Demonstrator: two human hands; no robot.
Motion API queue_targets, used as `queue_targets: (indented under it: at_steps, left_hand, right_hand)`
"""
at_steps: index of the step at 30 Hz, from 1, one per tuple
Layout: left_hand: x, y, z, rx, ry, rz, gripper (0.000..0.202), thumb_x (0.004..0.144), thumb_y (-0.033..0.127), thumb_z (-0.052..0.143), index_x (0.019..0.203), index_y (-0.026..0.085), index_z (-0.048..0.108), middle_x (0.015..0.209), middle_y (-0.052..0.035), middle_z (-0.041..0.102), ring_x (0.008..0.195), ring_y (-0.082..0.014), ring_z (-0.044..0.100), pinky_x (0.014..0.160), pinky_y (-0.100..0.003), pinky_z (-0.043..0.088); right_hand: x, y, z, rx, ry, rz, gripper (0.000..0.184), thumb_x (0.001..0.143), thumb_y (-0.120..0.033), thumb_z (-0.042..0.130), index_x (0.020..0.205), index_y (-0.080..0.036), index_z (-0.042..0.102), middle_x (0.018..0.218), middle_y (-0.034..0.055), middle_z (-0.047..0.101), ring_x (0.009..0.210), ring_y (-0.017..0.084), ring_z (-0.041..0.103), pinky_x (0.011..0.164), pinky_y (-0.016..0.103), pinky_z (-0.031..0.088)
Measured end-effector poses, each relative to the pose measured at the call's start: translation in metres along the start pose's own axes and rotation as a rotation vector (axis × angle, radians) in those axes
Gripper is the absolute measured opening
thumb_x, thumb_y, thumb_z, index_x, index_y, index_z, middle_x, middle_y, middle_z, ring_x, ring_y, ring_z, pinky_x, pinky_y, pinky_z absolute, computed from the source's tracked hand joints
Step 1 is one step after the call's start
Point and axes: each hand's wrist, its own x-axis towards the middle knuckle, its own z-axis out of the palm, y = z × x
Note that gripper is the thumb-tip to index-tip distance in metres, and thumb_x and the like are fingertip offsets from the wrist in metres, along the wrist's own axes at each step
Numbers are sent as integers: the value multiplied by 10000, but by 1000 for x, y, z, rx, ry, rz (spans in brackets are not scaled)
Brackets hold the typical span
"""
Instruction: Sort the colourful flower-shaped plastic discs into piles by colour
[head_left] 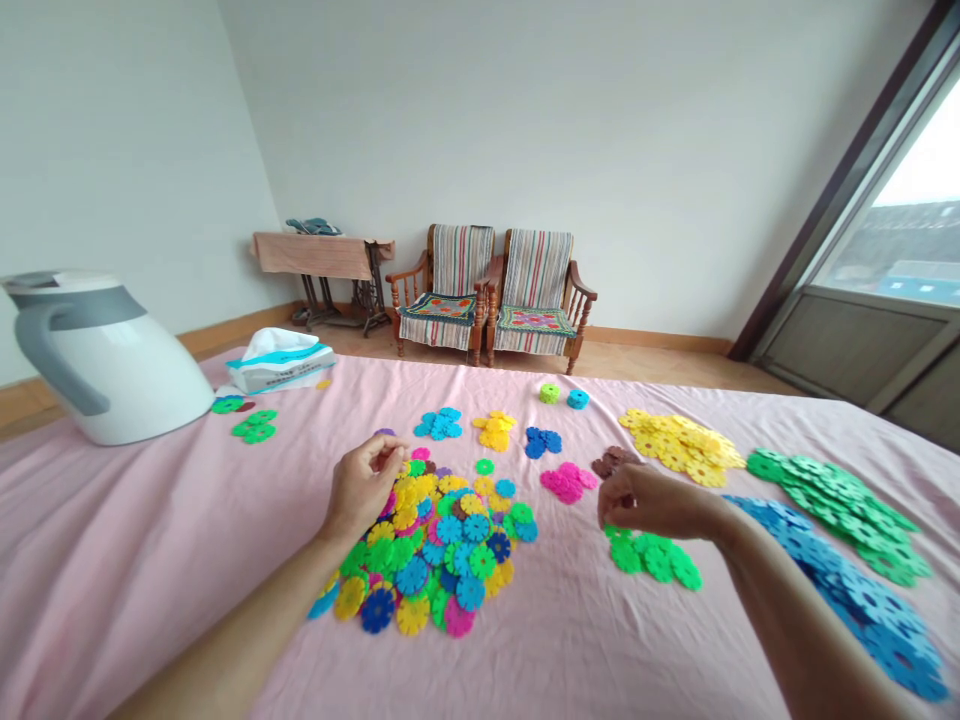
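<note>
My left hand (pixel 366 487) is over the far left edge of a mixed pile of colourful notched plastic discs (pixel 431 550), thumb and fingers pinched together. Whatever it may hold is too small to make out. My right hand (pixel 628 497), fingers curled downward, hovers between a small brown heap of discs (pixel 611 459) and a green heap (pixel 654 558). Its fingertips are partly hidden, and I cannot make out anything in them. Close by lie a pink heap (pixel 568 482), a dark blue heap (pixel 542 442), a yellow heap (pixel 494 431) and a light blue heap (pixel 439 424).
Larger yellow (pixel 682 447), green (pixel 840 510) and blue (pixel 847 590) disc heaps spread along the right. A white-and-grey jug (pixel 142 370) and a tissue box (pixel 281 366) stand at the left of the pink tablecloth (pixel 247 560). Two wooden armchairs (pixel 491 295) stand beyond.
</note>
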Motion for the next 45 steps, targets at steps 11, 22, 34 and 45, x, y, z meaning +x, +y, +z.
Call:
queue_targets:
  at_steps: [11,22,34,45]
  left_hand:
    - [0,2,0,30,-9,-19,247,767,375,520,829,162,630,704,-25,673,668,-181,644,620,-252,483]
    - [0,-1,0,8,-14,-7,227,769,350,520,827,158,627,699,-23,671,659,-176,642,620,-250,482]
    - [0,-3,1,-14,-23,9,221,774,331,512,839,155,630,723,-28,679,660,-169,639,616,-239,477]
    - [1,-1,1,-4,-23,-2,230,768,340,514,839,157,633,719,-26,681,659,-172,643,619,-243,481]
  right_hand:
    - [13,-33,43,-209,-38,-122,199,776,-187,478,765,-173,677,683,11,628,621,121,543,573,229,388]
    - [11,-44,80,-130,-64,-191,277,737,-125,534,973,-204,654,910,56,572,774,146,548,724,266,421]
    - [13,-43,82,-105,-6,-191,176,755,-142,509,848,-171,656,846,52,605,721,136,548,660,239,402]
    - [20,-31,78,-9,97,-57,215,779,-163,440,751,-164,653,635,6,628,591,122,556,542,215,361]
